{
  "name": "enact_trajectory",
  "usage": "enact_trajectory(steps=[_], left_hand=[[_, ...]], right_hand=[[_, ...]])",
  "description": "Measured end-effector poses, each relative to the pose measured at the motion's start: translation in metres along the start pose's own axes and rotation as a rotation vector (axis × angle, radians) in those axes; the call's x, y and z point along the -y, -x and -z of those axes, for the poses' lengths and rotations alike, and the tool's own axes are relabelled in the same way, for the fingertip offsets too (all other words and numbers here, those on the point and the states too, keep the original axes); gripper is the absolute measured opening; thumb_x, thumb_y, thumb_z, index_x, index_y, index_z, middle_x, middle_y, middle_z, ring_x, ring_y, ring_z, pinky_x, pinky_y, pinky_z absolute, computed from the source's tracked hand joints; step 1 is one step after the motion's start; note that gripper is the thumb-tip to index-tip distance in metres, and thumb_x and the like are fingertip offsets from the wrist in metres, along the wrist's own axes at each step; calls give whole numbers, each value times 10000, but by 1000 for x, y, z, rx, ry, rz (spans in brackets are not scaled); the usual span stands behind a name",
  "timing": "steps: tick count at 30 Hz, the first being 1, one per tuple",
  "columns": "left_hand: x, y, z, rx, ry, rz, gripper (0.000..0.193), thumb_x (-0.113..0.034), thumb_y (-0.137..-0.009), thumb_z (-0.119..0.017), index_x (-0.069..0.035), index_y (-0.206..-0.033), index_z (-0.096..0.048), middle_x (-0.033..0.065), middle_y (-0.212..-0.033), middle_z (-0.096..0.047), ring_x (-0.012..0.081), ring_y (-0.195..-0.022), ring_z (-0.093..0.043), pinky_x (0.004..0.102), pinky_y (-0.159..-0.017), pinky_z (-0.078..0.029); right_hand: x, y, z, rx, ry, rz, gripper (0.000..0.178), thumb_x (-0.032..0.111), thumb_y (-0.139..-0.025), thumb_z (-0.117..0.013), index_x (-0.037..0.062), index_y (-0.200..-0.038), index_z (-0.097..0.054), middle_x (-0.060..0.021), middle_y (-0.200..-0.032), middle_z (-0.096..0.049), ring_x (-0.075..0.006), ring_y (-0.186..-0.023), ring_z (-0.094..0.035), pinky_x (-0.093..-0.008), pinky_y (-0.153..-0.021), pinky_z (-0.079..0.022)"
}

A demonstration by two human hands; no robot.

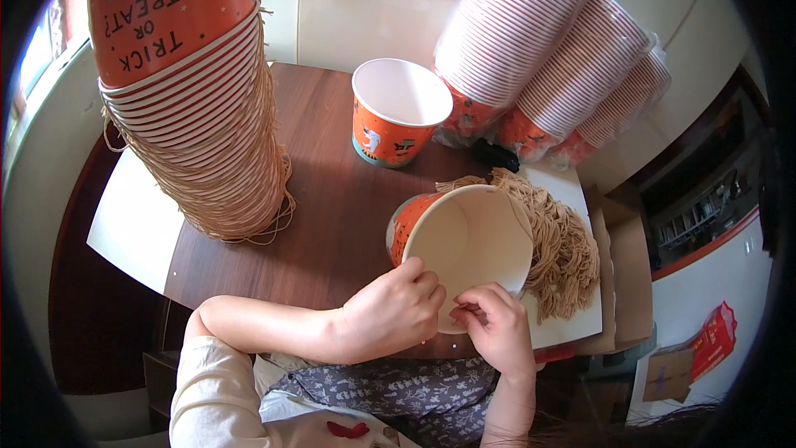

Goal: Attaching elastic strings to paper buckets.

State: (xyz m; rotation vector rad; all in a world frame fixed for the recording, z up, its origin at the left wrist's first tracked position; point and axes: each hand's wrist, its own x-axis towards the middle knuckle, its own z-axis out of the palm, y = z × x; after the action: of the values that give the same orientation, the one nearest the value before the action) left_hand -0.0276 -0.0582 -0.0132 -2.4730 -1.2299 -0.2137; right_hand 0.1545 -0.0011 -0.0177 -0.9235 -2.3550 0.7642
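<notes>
Paper bucket (464, 245) lies tilted at 12 o'clock from both hands, base toward 10, mouth toward 4; left hand (396, 307) curls at its near rim, right hand (497, 328) pinches close by, any hold indiscernible. Worktop (327, 199) carries one upright bucket (396, 120) at 12, one string-wrapped stack (199, 129) at 10, three plastic-wrapped stacks (572, 62) at 1, one cord heap (564, 253) at 2.
</notes>
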Motion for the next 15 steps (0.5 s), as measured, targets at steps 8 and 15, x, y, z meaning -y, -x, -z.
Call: enact_trajectory(steps=[8,15], left_hand=[[0,0,-1,-4,0,-7,113,-208,-656,-557,-124,-598,-606,-11,-695,-518,145,-735,-492,269,-679,-347],[0,0,-2,0,0,-13,114,-209,-651,-557,-128,-589,-607,-12,-690,-517,146,-734,-492,270,-679,-350]], right_hand=[[0,0,-1,-41,65,45,174,-103,-684,-640,-18,-828,-589,-100,-799,-575,-191,-683,-640,-275,-582,-552],[0,2,5,9,42,19,180,0,-696,-662,45,-856,-592,-82,-799,-592,-253,-679,-610,-331,-580,-498]])
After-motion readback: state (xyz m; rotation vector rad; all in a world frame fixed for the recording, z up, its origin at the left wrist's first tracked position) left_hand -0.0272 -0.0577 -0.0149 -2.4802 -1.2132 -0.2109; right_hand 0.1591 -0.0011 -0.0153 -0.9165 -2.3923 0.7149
